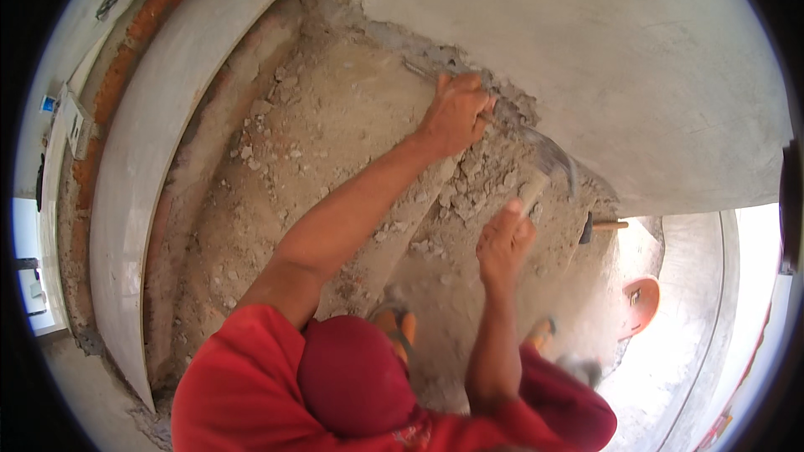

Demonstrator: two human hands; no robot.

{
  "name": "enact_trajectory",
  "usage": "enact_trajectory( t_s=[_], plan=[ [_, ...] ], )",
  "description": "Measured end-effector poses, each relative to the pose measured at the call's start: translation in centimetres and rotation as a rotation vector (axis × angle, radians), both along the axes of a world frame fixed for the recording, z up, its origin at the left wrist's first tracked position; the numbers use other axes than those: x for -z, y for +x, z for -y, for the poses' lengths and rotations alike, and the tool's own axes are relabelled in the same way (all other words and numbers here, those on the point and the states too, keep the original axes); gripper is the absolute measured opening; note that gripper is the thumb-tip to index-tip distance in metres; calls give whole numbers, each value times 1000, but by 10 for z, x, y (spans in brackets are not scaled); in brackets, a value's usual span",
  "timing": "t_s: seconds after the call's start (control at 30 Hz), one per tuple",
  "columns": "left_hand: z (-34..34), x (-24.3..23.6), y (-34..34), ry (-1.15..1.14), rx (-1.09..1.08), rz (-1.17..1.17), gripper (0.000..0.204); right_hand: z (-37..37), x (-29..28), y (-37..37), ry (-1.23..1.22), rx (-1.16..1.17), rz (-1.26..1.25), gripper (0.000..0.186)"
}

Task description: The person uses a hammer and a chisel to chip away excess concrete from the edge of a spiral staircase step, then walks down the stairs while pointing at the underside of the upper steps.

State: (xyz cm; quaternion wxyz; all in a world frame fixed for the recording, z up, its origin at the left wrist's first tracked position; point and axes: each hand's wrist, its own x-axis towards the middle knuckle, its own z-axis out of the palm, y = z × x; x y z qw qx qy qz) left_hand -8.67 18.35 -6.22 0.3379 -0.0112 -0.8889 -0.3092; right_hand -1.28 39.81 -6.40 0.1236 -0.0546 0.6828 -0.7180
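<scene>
My left hand is closed on a thin metal chisel lying against the broken mortar along the foot of the plastered wall. My right hand grips the pale wooden handle of a hammer, whose dark curved head is near that broken edge, right of my left hand, slightly blurred. Loose grey chunks of rubble cover the dusty steps below both hands.
A long curved pale slab lies at left beside exposed brick. Another wooden-handled tool rests at right, near an orange rounded object. My sandalled foot shows below. A bright opening with pale flooring is far right.
</scene>
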Motion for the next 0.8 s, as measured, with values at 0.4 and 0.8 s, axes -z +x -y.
enact_trajectory(
  t_s=[0.4,0.8],
  plan=[
    [-22,-23,51,17,75,103,36,-29,-29,17,-84,-13,17,41],
    [33,-28,40,63,179,-223,42,-17,-54,30,-35,-193,-92,43]
  ],
)
